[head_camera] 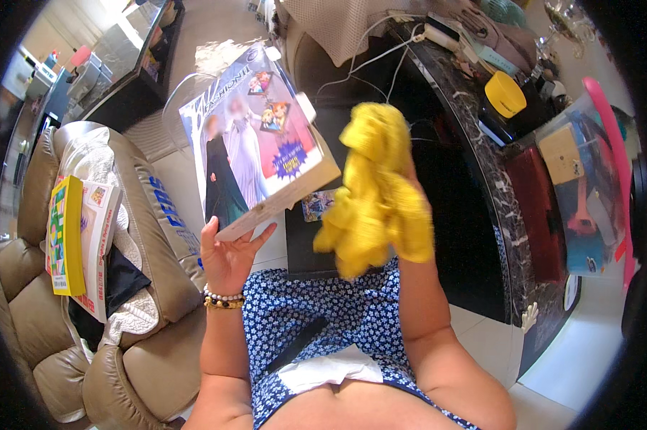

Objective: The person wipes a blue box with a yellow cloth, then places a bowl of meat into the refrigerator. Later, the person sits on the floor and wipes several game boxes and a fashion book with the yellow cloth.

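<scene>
My left hand (233,255) holds a cardboard box (243,156) by its lower corner, with the thumb at the front and fingers underneath. The box is tilted, and its printed front shows two figures in long gowns, small cartoon pictures and writing. A crumpled yellow cloth (380,188), blurred by motion, is bunched in my right hand (416,185), which is mostly hidden behind it. The cloth hangs just right of the box, apart from its face. Below and between them, a small colourful printed item (317,205) lies on a black surface (307,252), partly covered.
At left, a brown leather sofa (157,247) bears a yellow box (68,236) and a white game box (100,242). To the right stands a dark marble-edged cabinet (484,177) with a yellow-lidded container (505,94) and a clear pink-rimmed bin (587,215). White cables (356,70) hang ahead.
</scene>
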Demonstrator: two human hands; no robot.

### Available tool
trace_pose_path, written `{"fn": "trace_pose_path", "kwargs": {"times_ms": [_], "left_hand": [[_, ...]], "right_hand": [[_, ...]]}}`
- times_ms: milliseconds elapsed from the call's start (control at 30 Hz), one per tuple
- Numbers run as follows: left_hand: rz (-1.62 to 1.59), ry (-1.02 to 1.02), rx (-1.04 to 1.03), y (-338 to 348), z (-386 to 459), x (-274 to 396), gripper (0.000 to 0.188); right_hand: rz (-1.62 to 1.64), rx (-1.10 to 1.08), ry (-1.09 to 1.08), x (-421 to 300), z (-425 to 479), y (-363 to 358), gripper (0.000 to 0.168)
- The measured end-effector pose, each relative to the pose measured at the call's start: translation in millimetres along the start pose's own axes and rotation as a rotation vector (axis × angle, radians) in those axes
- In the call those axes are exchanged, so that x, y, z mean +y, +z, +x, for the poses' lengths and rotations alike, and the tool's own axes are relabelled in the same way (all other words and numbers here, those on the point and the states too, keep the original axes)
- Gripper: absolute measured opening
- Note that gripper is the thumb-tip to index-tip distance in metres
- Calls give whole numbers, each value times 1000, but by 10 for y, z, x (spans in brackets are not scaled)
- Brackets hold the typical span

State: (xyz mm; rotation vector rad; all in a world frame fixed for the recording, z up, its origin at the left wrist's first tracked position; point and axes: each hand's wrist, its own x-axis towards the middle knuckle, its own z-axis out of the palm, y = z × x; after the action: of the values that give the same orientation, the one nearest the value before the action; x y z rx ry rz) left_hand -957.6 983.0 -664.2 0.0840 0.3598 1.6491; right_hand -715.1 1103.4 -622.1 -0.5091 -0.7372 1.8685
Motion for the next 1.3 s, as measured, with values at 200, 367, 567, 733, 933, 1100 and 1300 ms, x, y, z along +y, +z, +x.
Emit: {"fn": "trace_pose_path", "kwargs": {"times_ms": [200, 367, 567, 733, 933, 1100, 1300], "left_hand": [[52, 146, 105, 171, 96, -209, 42], [0, 49, 24, 587, 78, -557, 44], [219, -56, 181, 303, -90, -212, 63], [188, 83, -90, -66, -374, -83, 48], [157, 252, -91, -207, -487, 60, 37], [359, 120, -37, -240, -720, -13, 55], [115, -158, -265, -351, -766, -93, 58]], "right_hand": [[-871, 80, -465, 287, 64, 364, 53], [-1307, 157, -983, 1067, -120, 437, 46], [-1094, -415, -338, 807, -558, 247, 40], [181, -11, 34, 538, -478, 39, 51], [646, -131, 42, 452, -386, 25, 42], [419, -66, 97, 295, -26, 149, 42], [-134, 128, -319, 430, 607, 472, 44]]}}
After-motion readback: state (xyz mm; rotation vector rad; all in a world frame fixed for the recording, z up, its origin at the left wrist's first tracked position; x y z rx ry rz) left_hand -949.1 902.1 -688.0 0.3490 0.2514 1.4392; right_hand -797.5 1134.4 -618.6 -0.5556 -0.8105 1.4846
